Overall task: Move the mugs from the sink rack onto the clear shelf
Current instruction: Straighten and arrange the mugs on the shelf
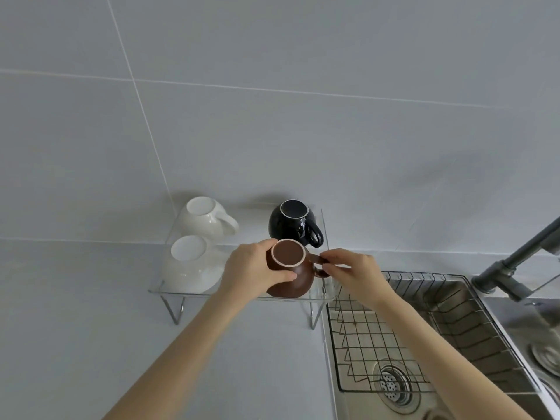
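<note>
**Nearly shelved: brown mug held upside down on the clear shelf**

Right now the brown mug (289,269) sits inverted, base up, at the front right corner of the clear shelf (242,294), and whether its rim fully rests on the clear surface cannot be told. The left hand (254,266) wraps the mug's body from the left, thumb across the front and fingers curled round the back by the base. The right hand (353,272) pinches the mug's handle, which points right, between thumb and fingertips.

Directly behind the brown mug, at the back right of the shelf, stands a black mug (294,222), also base up, handle turned toward the front right. Left of the brown mug, at the front left of the shelf, is 1 white mug (191,263) upside down; behind it a 2nd white mug (206,218) is inverted too, handle to the right. That makes 4 mugs on the shelf, which stands on thin metal legs on a pale grey counter (75,313) against a tiled wall.

Right of the brown mug and lower, a black wire sink rack (394,334) spans the steel sink (472,322), with the drain visible through its grid. Farther right, a dark grey faucet (515,262) rises from the sink's edge.
</note>
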Demonstrator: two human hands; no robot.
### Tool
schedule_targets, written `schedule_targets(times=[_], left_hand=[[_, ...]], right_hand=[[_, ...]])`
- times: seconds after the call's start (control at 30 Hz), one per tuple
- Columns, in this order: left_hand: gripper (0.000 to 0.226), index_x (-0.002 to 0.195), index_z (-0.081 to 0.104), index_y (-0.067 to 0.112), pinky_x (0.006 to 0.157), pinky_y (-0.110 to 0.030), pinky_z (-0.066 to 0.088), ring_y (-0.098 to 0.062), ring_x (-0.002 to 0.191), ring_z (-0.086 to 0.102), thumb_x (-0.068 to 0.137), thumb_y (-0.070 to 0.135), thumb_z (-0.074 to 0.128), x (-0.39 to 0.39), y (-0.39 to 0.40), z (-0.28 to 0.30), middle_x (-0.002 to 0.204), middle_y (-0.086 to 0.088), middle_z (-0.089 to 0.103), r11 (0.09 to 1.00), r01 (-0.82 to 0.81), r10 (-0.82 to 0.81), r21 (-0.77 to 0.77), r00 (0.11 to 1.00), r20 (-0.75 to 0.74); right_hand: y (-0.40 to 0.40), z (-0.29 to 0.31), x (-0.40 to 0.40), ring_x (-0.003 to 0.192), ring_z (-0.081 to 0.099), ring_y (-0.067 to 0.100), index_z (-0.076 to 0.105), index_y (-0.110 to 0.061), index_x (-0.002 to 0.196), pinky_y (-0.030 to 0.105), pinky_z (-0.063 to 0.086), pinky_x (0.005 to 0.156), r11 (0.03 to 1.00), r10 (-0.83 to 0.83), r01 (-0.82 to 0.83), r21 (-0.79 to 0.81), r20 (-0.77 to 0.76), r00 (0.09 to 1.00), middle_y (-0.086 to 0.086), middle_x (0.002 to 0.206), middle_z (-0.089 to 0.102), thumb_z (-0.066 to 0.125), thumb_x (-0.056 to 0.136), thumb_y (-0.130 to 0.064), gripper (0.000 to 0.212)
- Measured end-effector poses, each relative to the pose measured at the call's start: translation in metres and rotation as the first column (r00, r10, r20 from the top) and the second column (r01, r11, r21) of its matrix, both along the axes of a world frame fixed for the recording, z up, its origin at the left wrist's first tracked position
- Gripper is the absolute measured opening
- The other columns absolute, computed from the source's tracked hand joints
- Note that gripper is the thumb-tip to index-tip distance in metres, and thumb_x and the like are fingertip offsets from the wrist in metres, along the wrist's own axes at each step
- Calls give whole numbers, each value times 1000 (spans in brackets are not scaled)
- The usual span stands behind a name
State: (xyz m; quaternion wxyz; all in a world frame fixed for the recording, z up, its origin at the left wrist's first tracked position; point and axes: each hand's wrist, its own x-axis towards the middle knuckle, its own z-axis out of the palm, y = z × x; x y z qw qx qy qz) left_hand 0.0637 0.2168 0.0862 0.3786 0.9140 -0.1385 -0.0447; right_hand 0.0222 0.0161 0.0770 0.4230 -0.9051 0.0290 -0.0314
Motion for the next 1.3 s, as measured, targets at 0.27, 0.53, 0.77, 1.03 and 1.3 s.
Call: schedule_targets(times=[0.27, 0.53, 0.77, 1.03, 1.3], left_hand=[[69, 129, 46, 11, 103, -28, 38, -16, 121, 51, 67, 12, 77, 94, 2, 27, 135, -8, 52, 974, 84, -127, -212, 972, -197], [68, 108, 61, 22, 106, -43, 39, -20, 115, 57, 43, 27, 79, 127, -16, -4, 117, -5, 66, 937, 285, -326, -201, 921, -212], [63, 100, 65, 31, 100, -46, 45, -15, 106, 63, 38, 34, 82, 129, -17, -7, 106, 1, 72, 949, 242, -280, -204, 942, -187], [46, 101, 69, 20, 95, -43, 49, -17, 98, 66, 57, 15, 81, 118, -13, -5, 98, -5, 74, 984, 89, -107, -156, 988, -109], [40, 96, 71, 15, 87, -42, 52, -21, 92, 68, 58, 21, 80, 111, -16, -11, 93, -8, 75, 990, 24, -28, -142, 999, -29]], right_hand=[[5, 7, 48, 90, 62, 12, 66, -5, 105, 24, 49, 85, 972, -223, 218, 84, 51, 974, 4, 96, 69, 66, 80, -12, 26], [14, -9, 75, 80, 65, 33, 68, -6, 94, 42, 52, 75, 979, -181, 188, -84, 84, 980, 16, 82, 73, 61, 79, -10, 17], [7, -2, 83, 84, 69, 26, 70, -5, 92, 35, 54, 82, 986, -168, 168, 8, 80, 982, 14, 88, 75, 63, 76, -1, 18], [-6, 12, 110, 80, 68, 20, 71, -3, 89, -2, 43, 64, 999, -36, 36, -15, -7, 999, 11, 85, 73, 68, 71, 4, 19], [-10, 10, 116, 79, 64, 16, 69, 2, 91, 5, 49, 70, 998, -34, 34, 48, -5, 999, 14, 92, 72, 67, 70, 9, 22]])
